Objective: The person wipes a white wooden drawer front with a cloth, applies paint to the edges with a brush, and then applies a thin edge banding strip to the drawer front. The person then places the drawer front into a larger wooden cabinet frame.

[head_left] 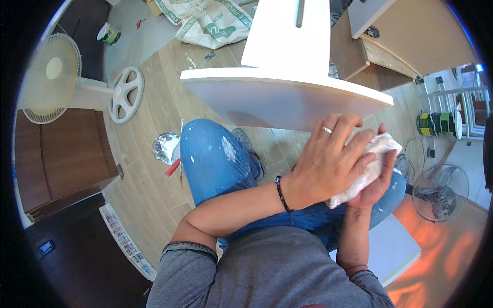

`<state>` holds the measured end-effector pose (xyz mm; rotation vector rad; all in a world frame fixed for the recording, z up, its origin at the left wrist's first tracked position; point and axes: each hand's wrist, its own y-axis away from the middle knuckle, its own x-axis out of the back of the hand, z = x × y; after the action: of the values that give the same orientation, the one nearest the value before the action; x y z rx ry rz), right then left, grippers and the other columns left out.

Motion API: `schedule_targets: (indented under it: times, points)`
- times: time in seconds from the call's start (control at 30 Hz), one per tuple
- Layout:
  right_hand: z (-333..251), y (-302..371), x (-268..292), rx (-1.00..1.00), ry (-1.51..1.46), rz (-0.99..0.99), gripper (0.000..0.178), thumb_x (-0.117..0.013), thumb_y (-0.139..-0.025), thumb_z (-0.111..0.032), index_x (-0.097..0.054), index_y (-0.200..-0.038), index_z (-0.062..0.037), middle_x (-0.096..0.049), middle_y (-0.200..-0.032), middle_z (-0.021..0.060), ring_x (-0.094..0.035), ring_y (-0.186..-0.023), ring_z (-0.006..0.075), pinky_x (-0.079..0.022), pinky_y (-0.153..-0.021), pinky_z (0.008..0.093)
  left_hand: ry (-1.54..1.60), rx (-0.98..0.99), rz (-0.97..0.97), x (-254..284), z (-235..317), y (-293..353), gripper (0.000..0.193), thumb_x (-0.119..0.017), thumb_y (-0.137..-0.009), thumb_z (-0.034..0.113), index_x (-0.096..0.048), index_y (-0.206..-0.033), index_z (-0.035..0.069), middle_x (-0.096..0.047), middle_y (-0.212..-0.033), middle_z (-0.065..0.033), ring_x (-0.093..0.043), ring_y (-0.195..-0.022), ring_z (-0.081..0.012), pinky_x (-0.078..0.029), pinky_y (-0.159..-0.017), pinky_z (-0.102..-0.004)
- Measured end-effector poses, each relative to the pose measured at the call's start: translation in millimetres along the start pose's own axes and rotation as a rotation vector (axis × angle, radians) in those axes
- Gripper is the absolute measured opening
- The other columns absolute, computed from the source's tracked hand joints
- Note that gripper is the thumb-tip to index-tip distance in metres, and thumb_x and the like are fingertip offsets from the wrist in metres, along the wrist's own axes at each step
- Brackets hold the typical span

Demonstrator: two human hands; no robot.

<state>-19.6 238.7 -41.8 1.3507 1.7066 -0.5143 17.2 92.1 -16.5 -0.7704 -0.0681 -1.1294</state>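
Observation:
A bunched, stained white rag [377, 159] is between my two hands over my right knee. Wrapped around it from the right and below is my right hand [377, 187], its fingertips showing at the rag's edge. My left hand [328, 159], with a ring and a dark beaded bracelet, lies across the rag's near-left side, fingers bent and pressed against it. Just beyond my hands stands a white panel [257, 97], with another white panel [287, 36] bearing a grey handle behind it.
A paint brush [181, 159], a red-handled tool [173, 168] and a foil-covered container [166, 148] lie left of my paint-spotted knee. Two fans [53, 66] [440, 192] stand at the sides. Buckets [441, 124], a sack [213, 25] and wooden furniture [370, 61] surround the floor.

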Motion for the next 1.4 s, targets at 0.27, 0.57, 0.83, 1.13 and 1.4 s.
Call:
schedule_targets:
  times: [0.27, 0.57, 0.83, 1.13, 1.4]
  points:
    - [-48.1, -64.5, -29.9, 0.016, 0.178, -0.405, 0.079, -0.053, -0.102, -0.060, -0.033, -0.156, -0.0068, -0.047, -0.095, 0.0034, -0.043, -0.072, 0.0153, -0.040, -0.064, 0.0324, 0.100, -0.001, -0.100, 15.9, -10.2, -0.3, 0.026, -0.078, -0.085, 0.020, -0.069, -0.104, 0.005, -0.061, -0.095, -0.0064, -0.064, -0.088, -0.0234, -0.053, -0.077, -0.0349]
    - [-49.9, -70.1, -52.2, -0.078, 0.098, -0.433, 0.074, -0.050, -0.101, -0.041, -0.023, -0.160, -0.0064, -0.041, -0.117, 0.0108, -0.042, -0.097, 0.0228, -0.042, -0.085, 0.0416, -0.033, 0.028, -0.138, 36.7, -17.3, 21.0, 0.014, -0.072, -0.090, 0.019, -0.066, -0.091, 0.007, -0.060, -0.087, -0.0088, -0.065, -0.079, -0.0271, -0.053, -0.069, -0.0394]
    - [-75.5, -27.7, -19.7, -0.105, 0.200, -0.275, 0.073, -0.047, -0.101, -0.033, -0.020, -0.162, -0.0025, -0.044, -0.122, 0.0150, -0.044, -0.110, 0.0292, -0.040, -0.104, 0.0474, -0.215, 0.046, -0.126, 76.6, -24.8, 10.0, 0.022, -0.068, -0.095, 0.026, -0.069, -0.101, 0.005, -0.071, -0.096, -0.0123, -0.071, -0.084, -0.0313, -0.057, -0.075, -0.0411]
    - [-110.2, 9.9, 29.5, 0.180, 0.536, 0.020, 0.053, -0.054, -0.109, -0.040, -0.048, -0.144, 0.0000, -0.062, -0.111, 0.0121, -0.052, -0.076, 0.0127, -0.048, -0.060, 0.0239, -0.011, 0.871, 0.470, 236.6, -204.2, -16.7, 0.043, -0.058, -0.103, 0.045, -0.072, -0.123, 0.009, -0.074, -0.111, -0.0053, -0.067, -0.101, -0.0185, -0.049, -0.091, -0.0344]
    - [-87.8, -29.3, -13.9, 0.273, 1.105, 0.170, 0.045, -0.068, -0.102, -0.036, -0.065, -0.127, 0.0011, -0.073, -0.102, 0.0063, -0.065, -0.077, 0.0091, -0.053, -0.070, 0.0264, -0.054, 1.027, 0.287, 244.6, -210.2, -16.5, 0.071, -0.048, -0.100, 0.067, -0.058, -0.146, 0.014, -0.065, -0.138, -0.0109, -0.060, -0.126, -0.0232, -0.038, -0.106, -0.0432]
